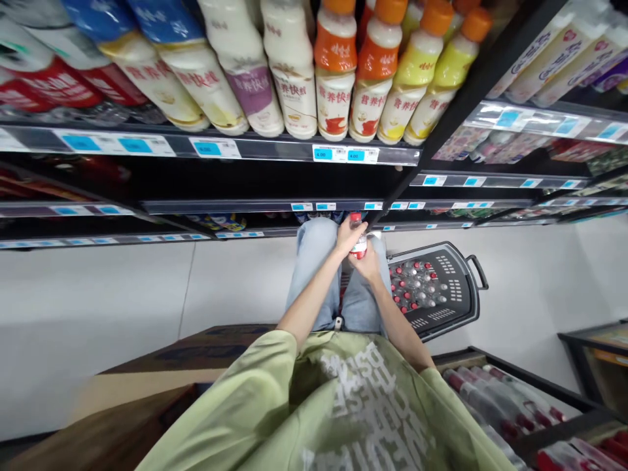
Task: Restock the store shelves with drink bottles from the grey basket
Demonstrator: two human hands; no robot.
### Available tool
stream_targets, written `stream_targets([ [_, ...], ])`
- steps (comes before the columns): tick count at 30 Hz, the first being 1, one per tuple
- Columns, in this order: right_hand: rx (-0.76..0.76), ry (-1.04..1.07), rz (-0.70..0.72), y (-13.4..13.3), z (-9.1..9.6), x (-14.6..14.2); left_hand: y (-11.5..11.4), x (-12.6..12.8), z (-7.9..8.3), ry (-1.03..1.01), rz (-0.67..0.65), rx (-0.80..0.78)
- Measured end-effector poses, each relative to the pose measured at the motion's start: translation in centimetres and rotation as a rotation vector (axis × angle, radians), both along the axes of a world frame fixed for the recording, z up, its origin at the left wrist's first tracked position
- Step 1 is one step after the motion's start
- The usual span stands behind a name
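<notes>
Between my knees I hold a small bottle (360, 247) with a red cap and a red-and-white label. My left hand (349, 234) is closed around its upper part, just below the cap. Lower down, my right hand (367, 261) is wrapped about the bottle's base. Parts of the label are hidden behind my fingers. To the right of my legs, a dark shopping basket (454, 261) with a handle stands on the floor. Many small clear bottles (417, 284) with red or white caps are in it.
A shelf edge (275, 145) with price tags runs ahead, bearing several upright drink bottles (336, 85). Lower shelves (265, 207) lie beyond my knees. Brown cardboard boxes (147, 360) are behind me at left. Another rack with bottles (505, 399) stands behind at right.
</notes>
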State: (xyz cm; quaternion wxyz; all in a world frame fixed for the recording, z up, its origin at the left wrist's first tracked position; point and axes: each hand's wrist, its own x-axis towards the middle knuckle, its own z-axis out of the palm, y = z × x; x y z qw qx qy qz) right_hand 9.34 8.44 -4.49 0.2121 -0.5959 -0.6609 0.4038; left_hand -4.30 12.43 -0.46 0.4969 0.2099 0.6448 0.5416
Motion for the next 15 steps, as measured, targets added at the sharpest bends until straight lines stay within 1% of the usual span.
stream_targets([
  [2, -0.023, 0.126, 0.038, -1.7, 1.3, 1.1, -1.3, 0.3, 0.8, -0.141, -0.035, -0.008],
  [4, -0.047, 0.282, 0.051, -4.1, 2.7, 2.7, -2.7, 0.9, 1.7, -0.357, -0.075, -0.045],
  [6, -0.097, 0.396, 0.024, -6.9, 4.0, 4.5, -4.3, 1.7, 2.3, -0.564, -0.079, -0.088],
  [8, -0.174, 0.479, -0.014, -9.8, 5.0, 6.1, -5.8, 2.5, 2.7, -0.714, -0.077, -0.107],
  [10, -0.237, 0.531, -0.075, -12.4, 5.5, 6.9, -7.2, 3.5, 2.7, -0.804, -0.087, -0.112],
  [12, -0.252, 0.535, -0.178, -14.5, 5.5, 7.0, -8.3, 4.4, 2.6, -0.831, -0.088, -0.122],
  [14, -0.203, 0.491, -0.281, -15.8, 5.1, 6.6, -9.0, 5.1, 2.4, -0.818, -0.07, -0.128],
  [15, -0.164, 0.46, -0.288, -16.1, 4.9, 6.4, -9.1, 5.3, 2.3, -0.806, -0.057, -0.13],
])
